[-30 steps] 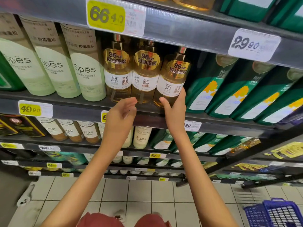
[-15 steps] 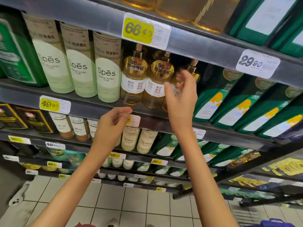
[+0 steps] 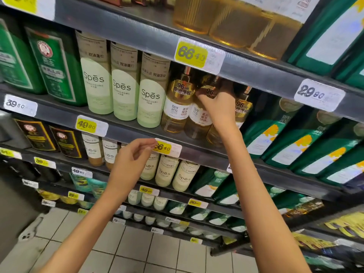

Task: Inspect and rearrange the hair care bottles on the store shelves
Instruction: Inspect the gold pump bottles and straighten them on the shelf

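Observation:
Three amber pump bottles with gold "96" labels stand on the grey shelf (image 3: 126,131). My right hand (image 3: 219,104) grips the upper part of the middle amber bottle (image 3: 199,119), fingers curled over its gold label. The left amber bottle (image 3: 177,107) stands free beside it, and the right amber bottle (image 3: 243,107) shows partly behind my wrist. My left hand (image 3: 132,158) hovers lower, in front of the shelf edge by the yellow 66.40 price tag (image 3: 167,147), fingers loosely curled and holding nothing.
Three pale green Spes bottles (image 3: 122,85) stand left of the amber ones, dark green bottles (image 3: 55,66) further left. Green bottles (image 3: 295,142) lean on the right. Lower shelves hold more Spes bottles (image 3: 167,170). Tiled floor (image 3: 137,249) lies below.
My right hand moved left from the right amber bottle and closed on the middle one. My left hand stayed low by the shelf edge. The camera moved closer and tilted up.

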Demonstrator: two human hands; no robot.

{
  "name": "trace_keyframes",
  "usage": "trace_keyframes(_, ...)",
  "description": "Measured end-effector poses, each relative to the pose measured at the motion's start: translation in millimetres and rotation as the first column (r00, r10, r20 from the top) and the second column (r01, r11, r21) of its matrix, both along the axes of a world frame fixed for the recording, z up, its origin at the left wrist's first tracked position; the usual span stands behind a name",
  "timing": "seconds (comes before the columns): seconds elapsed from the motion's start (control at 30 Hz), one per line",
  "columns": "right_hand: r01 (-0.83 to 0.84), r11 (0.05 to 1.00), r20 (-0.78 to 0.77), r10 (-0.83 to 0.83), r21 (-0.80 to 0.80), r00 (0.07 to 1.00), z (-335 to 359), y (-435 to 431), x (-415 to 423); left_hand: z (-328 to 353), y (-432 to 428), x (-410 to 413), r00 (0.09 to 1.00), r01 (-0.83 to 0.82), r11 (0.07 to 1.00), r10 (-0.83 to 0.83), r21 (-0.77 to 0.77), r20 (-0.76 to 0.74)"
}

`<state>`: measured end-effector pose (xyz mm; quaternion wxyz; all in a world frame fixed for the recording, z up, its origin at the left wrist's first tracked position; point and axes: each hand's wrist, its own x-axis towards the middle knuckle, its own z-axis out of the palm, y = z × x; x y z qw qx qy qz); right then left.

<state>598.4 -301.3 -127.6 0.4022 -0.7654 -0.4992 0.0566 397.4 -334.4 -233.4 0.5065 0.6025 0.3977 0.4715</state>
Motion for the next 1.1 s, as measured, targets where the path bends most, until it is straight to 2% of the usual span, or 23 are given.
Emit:
trace_keyframes(0.13,0.012,0.999,0.097,-0.009,-0.038,0.995,-4.4,-6.2,1.7,-1.7,-2.6,-1.8,1.0,-0.008,1.0,0.008,0.0,-0.002)
trace_keyframes(0.27,-0.028,0.991,0.153,0.007,0.13,0.988,-16.4,-25.9,-0.3,-2.1,-4.7,1.2,1.0,0.012,1.0,-0.012,-0.003,-0.007)
trace_keyframes(0.37,-0.082,0.981,0.199,0.046,0.176,0.979,-26.1,-35.3,-1.2,-1.8,-5.5,4.2,1.0,0.023,1.0,-0.023,-0.001,0.0)
trace_keyframes(0.43,-0.106,0.976,0.175,0.073,0.19,0.982,-29.8,-39.4,-0.5,-1.2,-6.1,6.1,1.0,0.028,1.0,-0.028,0.0,0.0)
trace_keyframes(0.57,-0.213,0.944,0.056,0.205,0.253,0.977,-35.8,-48.0,-2.6,1.5,-9.1,8.2,0.999,0.053,0.999,-0.053,0.013,-0.002)
trace_keyframes(0.7,-0.097,0.948,-0.042,0.115,0.304,0.992,-36.7,-51.2,-8.6,2.6,-19.9,10.7,0.994,0.111,0.994,-0.111,0.024,-0.02)
trace_keyframes(0.77,-0.038,0.945,-0.091,0.071,0.324,0.993,-34.2,-58.8,-14.1,0.6,-26.3,12.8,0.992,0.102,0.994,-0.098,0.041,-0.084)
trace_keyframes(0.87,-0.025,0.92,-0.171,0.099,0.392,0.98,-29.0,-79.7,-23.6,-4.7,-33.9,16.5,0.974,0.082,0.993,-0.062,0.084,-0.216)
trace_keyframes(0.97,-0.023,0.945,-0.406,0.162,0.326,0.899,-32.1,-97.4,-35.1,-9.7,-54.7,21.5,0.939,0.153,0.986,-0.168,-0.071,-0.299)
trace_keyframes(1.03,-0.012,0.977,-0.572,0.134,0.212,0.809,-40.8,-103.0,-40.3,-20.6,-71.2,24.7,0.94,0.18,0.978,-0.202,-0.105,-0.273)
trace_keyframes(1.1,-0.031,0.994,-0.649,0.09,0.102,0.755,-51.6,-107.3,-41.9,-32.1,-81.4,24.7,0.956,0.181,0.978,-0.201,-0.107,-0.212)
